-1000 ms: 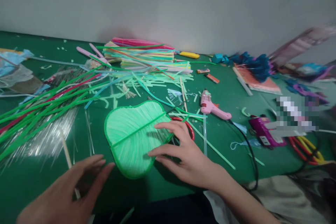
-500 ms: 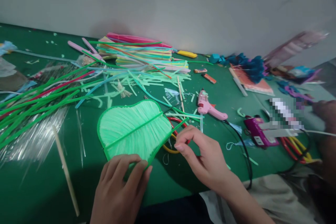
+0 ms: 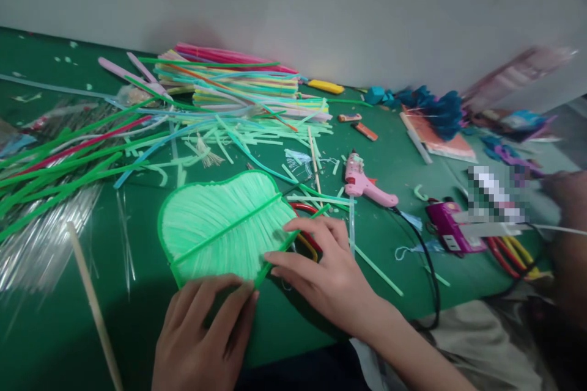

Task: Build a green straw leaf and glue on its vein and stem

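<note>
1. Left hand (image 3: 199,324) is clamping the near edge of a light-green, leaf-shaped fibrous panel (image 3: 220,217).
2. Right hand (image 3: 328,269) is pinching its right edge.
3. Panel is lying over the green tabletop (image 3: 284,336), left of a pink glue gun (image 3: 367,187).

Ribbed, faintly sheened leaf (image 3: 220,226) mid-frame, fuzzy edging (image 3: 160,226) around it; smooth pink plastic on the glue gun (image 3: 371,191); glossy clear strands (image 3: 59,235) left; matt wooden stick (image 3: 94,305) lower left!

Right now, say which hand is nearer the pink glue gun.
Right. The right hand, at the leaf, is in front and left of the pink glue gun; the left hand, at the leaf's near edge, is farther left.
</note>
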A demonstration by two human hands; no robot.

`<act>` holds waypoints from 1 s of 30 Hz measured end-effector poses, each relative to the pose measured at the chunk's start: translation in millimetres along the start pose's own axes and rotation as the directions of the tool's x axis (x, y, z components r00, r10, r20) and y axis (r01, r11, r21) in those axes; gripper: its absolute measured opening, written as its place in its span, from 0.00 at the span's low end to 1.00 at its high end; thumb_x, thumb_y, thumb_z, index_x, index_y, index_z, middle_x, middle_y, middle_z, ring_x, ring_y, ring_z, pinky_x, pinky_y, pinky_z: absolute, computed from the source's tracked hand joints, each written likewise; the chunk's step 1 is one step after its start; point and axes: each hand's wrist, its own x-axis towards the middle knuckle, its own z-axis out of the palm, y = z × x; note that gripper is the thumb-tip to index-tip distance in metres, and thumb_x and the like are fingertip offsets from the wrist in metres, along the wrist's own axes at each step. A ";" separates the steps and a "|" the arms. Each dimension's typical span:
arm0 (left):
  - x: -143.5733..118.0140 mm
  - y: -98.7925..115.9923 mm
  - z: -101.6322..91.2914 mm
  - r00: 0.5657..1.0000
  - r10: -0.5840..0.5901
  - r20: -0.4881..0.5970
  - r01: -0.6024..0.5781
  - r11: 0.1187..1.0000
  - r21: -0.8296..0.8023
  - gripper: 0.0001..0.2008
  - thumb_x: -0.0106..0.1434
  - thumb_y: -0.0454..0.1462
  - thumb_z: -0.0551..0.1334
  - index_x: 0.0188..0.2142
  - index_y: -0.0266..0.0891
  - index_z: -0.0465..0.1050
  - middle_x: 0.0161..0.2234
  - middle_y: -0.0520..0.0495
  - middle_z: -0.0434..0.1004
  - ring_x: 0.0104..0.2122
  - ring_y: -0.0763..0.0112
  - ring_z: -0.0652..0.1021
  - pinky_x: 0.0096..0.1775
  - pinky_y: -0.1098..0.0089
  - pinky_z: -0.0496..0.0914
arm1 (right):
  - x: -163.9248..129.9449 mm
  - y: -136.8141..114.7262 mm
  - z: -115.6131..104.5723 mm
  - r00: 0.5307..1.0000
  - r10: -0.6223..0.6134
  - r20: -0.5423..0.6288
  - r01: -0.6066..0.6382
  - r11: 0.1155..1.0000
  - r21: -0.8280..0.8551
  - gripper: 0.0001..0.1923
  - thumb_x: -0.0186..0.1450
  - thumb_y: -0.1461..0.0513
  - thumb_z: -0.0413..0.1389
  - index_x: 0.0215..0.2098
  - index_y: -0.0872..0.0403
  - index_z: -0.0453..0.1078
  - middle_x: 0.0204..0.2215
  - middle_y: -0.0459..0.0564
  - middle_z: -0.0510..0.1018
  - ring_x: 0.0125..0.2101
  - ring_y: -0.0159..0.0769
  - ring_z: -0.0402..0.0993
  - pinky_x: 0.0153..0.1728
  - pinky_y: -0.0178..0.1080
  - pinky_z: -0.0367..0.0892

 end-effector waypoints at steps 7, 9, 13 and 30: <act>0.2 -0.1 1.0 1.000 0.011 -0.001 -0.011 1.000 -0.005 0.11 0.63 0.30 0.67 0.44 0.40 0.77 0.41 0.46 0.78 0.40 0.64 0.75 0.45 0.62 0.67 | 14.7 10.1 0.6 0.983 -0.127 0.135 0.137 0.988 -0.072 0.06 0.70 0.63 0.58 0.36 0.48 0.77 0.50 0.52 0.75 0.58 0.47 0.59 0.57 0.53 0.62; 0.4 0.5 0.7 1.000 0.000 -0.001 0.000 1.000 -0.008 0.10 0.63 0.29 0.67 0.44 0.40 0.77 0.41 0.47 0.79 0.40 0.65 0.75 0.45 0.62 0.67 | 16.6 12.5 -0.6 0.971 -0.164 0.175 0.178 0.982 -0.069 0.05 0.70 0.61 0.57 0.39 0.48 0.76 0.53 0.52 0.74 0.61 0.49 0.57 0.58 0.54 0.61; 0.0 2.0 0.3 1.000 -0.001 -0.017 0.001 1.000 -0.015 0.10 0.63 0.29 0.67 0.44 0.39 0.77 0.40 0.47 0.79 0.40 0.66 0.75 0.45 0.62 0.67 | 18.8 16.3 -0.2 0.966 -0.183 0.184 0.199 0.978 -0.068 0.06 0.70 0.63 0.57 0.39 0.47 0.76 0.56 0.51 0.72 0.63 0.51 0.55 0.58 0.56 0.60; -10.9 -3.5 1.6 0.997 0.074 -0.011 -0.074 0.997 0.033 0.13 0.63 0.31 0.68 0.48 0.39 0.77 0.44 0.44 0.80 0.42 0.61 0.77 0.46 0.60 0.69 | -1.5 27.3 -20.4 0.993 -0.114 0.037 0.117 0.989 -0.093 0.14 0.65 0.66 0.63 0.48 0.50 0.74 0.51 0.55 0.74 0.58 0.48 0.65 0.56 0.52 0.67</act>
